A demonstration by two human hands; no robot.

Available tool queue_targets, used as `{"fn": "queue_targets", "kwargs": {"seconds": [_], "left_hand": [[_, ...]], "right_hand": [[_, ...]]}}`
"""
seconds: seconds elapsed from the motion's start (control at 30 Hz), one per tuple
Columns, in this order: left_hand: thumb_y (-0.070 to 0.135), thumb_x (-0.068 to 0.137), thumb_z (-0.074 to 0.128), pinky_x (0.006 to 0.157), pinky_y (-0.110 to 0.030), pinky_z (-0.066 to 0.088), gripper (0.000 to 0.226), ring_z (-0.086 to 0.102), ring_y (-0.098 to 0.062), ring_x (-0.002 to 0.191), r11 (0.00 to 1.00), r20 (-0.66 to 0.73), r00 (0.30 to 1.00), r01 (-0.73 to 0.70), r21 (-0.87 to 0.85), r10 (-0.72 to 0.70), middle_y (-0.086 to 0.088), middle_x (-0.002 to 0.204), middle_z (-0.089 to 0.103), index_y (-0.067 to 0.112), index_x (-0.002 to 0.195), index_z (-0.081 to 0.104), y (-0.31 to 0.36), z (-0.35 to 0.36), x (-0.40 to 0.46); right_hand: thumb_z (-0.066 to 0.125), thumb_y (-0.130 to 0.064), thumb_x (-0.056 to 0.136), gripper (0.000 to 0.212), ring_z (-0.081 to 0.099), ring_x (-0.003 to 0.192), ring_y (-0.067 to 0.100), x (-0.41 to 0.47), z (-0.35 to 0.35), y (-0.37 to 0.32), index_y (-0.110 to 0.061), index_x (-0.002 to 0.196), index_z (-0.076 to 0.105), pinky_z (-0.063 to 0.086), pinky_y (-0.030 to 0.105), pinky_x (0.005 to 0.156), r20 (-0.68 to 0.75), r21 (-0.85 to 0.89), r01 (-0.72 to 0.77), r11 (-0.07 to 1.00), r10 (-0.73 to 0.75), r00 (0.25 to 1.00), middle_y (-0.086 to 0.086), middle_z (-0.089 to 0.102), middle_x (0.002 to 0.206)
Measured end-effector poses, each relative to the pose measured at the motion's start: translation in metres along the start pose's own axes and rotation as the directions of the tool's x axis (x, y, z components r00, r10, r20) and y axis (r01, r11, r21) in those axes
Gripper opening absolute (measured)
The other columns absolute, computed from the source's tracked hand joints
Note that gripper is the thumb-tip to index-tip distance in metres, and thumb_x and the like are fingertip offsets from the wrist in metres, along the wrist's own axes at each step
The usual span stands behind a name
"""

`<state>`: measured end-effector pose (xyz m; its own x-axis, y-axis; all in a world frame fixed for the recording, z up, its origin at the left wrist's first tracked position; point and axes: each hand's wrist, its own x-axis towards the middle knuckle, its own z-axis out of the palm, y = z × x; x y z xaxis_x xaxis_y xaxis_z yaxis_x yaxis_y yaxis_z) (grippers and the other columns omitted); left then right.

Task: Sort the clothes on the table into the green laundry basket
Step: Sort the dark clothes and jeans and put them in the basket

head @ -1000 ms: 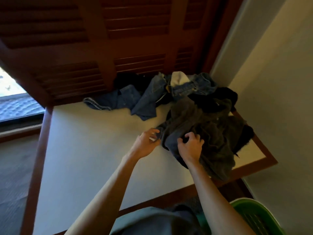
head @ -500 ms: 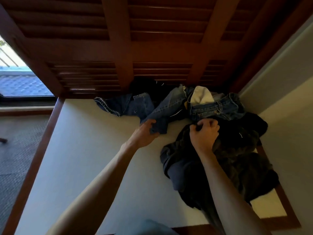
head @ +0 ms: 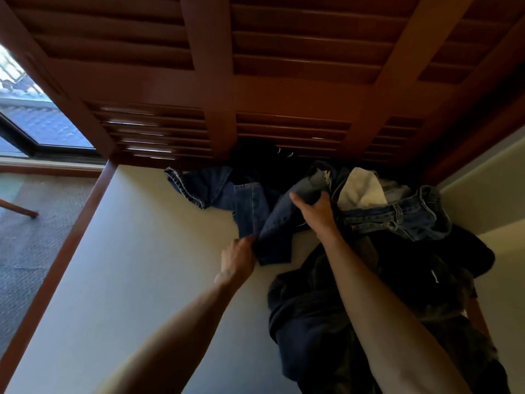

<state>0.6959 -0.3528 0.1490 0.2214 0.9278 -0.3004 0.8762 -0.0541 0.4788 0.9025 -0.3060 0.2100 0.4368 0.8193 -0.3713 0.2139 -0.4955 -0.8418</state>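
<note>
A heap of clothes is seen from above on a pale tabletop [head: 119,280], pushed against a slatted wooden shutter [head: 284,66]. The left hand [head: 237,261] is pinched on the lower edge of a pair of dark blue jeans [head: 272,231], and the right hand [head: 315,211] is clamped around a bunched fold higher up, seemingly so the garment can be lifted free of the pile. Lighter jeans [head: 397,214] and a dark garment [head: 326,322] are left lying alongside; the green laundry basket is not in view.

Louvered wooden shutters [head: 284,81] (dark reddish), window [head: 34,120] at left, patterned grey carpet [head: 31,237], pale wall [head: 483,194] at right
</note>
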Motion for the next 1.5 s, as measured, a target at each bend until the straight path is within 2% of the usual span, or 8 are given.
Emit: {"fn": "queue_targets", "kwargs": {"seconds": [0.2,0.4,0.67,0.87,1.03,1.2,1.37,1.5], "left_hand": [[0.016,0.097,0.051,0.072,-0.038,0.054,0.031,0.07,-0.03,0.091,0.996,0.032,0.996,-0.081,0.037,0.08,-0.006,0.104,0.074,0.031,0.119,0.067,-0.022,0.006,-0.056],[0.012,0.093,0.054,0.082,-0.036,0.057,0.044,0.071,-0.025,0.103,0.978,-0.056,0.998,0.019,-0.21,-0.031,-0.001,0.114,0.075,0.034,0.129,0.065,-0.058,0.02,-0.108],[0.048,0.064,0.074,0.109,-0.031,0.043,0.095,0.051,-0.004,0.128,0.572,-0.018,0.998,-0.051,-0.819,0.063,0.016,0.141,0.05,0.033,0.15,0.037,-0.079,-0.044,-0.113],[0.073,0.067,0.071,0.109,-0.041,0.044,0.104,0.046,-0.02,0.139,0.928,-0.032,0.999,-0.024,-0.371,0.013,0.0,0.155,0.045,0.035,0.154,0.031,-0.087,-0.03,-0.11],[0.072,0.076,0.065,0.096,-0.043,0.047,0.096,0.055,-0.021,0.129,0.985,-0.122,0.992,0.007,-0.174,-0.028,0.006,0.141,0.06,0.043,0.154,0.017,-0.119,-0.005,-0.126],[0.047,0.091,0.059,0.096,-0.043,0.042,0.082,0.054,-0.025,0.123,0.999,-0.123,0.992,-0.031,-0.015,0.028,0.0,0.136,0.06,0.04,0.157,0.01,-0.109,-0.012,-0.125],[0.025,0.095,0.049,0.101,-0.043,0.041,0.058,0.051,-0.026,0.13,1.0,-0.064,0.998,-0.008,0.01,0.009,-0.002,0.14,0.057,0.032,0.151,0.037,-0.109,-0.022,-0.115],[0.019,0.09,0.059,0.085,-0.036,0.052,0.031,0.067,-0.028,0.106,0.99,-0.149,0.989,-0.045,-0.137,0.024,-0.006,0.112,0.074,0.024,0.119,0.071,-0.119,-0.041,-0.102]], "right_hand": [[0.054,-0.011,0.098,0.047,0.049,0.129,0.041,-0.035,0.045,0.026,-0.009,0.143,0.044,0.044,0.042,0.099,-0.03,-0.292,0.0,0.957,-0.009,1.0,0.021,0.05,0.142],[0.06,-0.001,0.086,0.031,0.061,0.116,0.035,-0.106,0.057,0.069,-0.006,0.116,0.067,0.047,0.037,0.097,0.063,-0.192,0.093,0.977,-0.083,0.995,0.017,0.068,0.117],[0.069,-0.016,0.074,0.017,0.065,0.089,0.028,-0.222,0.082,0.062,-0.013,0.091,0.07,0.047,0.032,0.074,0.173,-0.262,0.333,0.906,-0.295,0.94,0.01,0.074,0.091],[0.068,-0.022,0.084,0.012,0.068,0.066,0.005,-0.24,0.087,0.055,-0.02,0.073,0.071,0.055,0.03,0.067,0.443,-0.28,0.247,0.928,-0.104,0.891,0.001,0.073,0.074],[0.073,-0.042,0.083,0.039,0.058,0.108,0.034,-0.177,0.024,0.054,-0.015,0.109,0.061,0.054,0.046,0.083,-0.334,-0.227,0.151,0.962,-0.223,0.916,0.012,0.06,0.117],[0.081,-0.061,0.068,0.12,0.031,0.142,0.043,-0.122,0.013,0.041,-0.01,0.155,0.015,0.039,0.05,0.108,-0.295,-0.094,-0.205,0.974,0.169,0.94,0.018,0.029,0.157],[0.074,-0.03,0.079,0.051,0.061,0.113,0.04,-0.109,0.011,0.04,-0.005,0.122,0.061,0.054,0.043,0.09,-0.237,-0.34,-0.179,0.923,0.1,0.966,0.021,0.063,0.126],[0.07,-0.012,0.085,0.023,0.066,0.106,0.036,-0.124,-0.009,0.032,-0.008,0.107,0.073,0.051,0.038,0.09,-0.299,-0.152,0.078,0.985,-0.121,0.947,0.015,0.073,0.108]]}}
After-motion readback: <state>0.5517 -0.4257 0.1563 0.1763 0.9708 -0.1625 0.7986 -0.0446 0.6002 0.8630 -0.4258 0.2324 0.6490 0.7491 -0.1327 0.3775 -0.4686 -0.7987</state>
